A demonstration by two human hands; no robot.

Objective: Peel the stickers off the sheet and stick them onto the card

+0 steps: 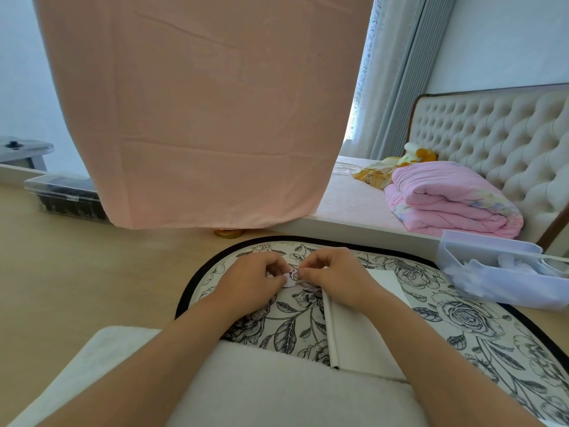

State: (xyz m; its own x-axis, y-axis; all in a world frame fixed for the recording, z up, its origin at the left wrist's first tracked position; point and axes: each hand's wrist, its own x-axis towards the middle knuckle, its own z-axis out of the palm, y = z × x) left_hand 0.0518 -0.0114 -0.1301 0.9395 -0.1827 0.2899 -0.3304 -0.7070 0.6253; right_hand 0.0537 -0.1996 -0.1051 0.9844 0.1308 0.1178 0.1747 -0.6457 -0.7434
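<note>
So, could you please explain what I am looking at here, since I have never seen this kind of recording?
There is no machine here: a person wears one camera on the head, looking forward and down at their own two bare hands. The left hand and the right hand meet over a flower-patterned mat. Each has a pinching grip on a small sticker piece showing a cartoon figure. Whether it is already off its backing is too small to tell. A white card lies on the mat, partly under the right forearm. At the right stands a clear plastic box.
</note>
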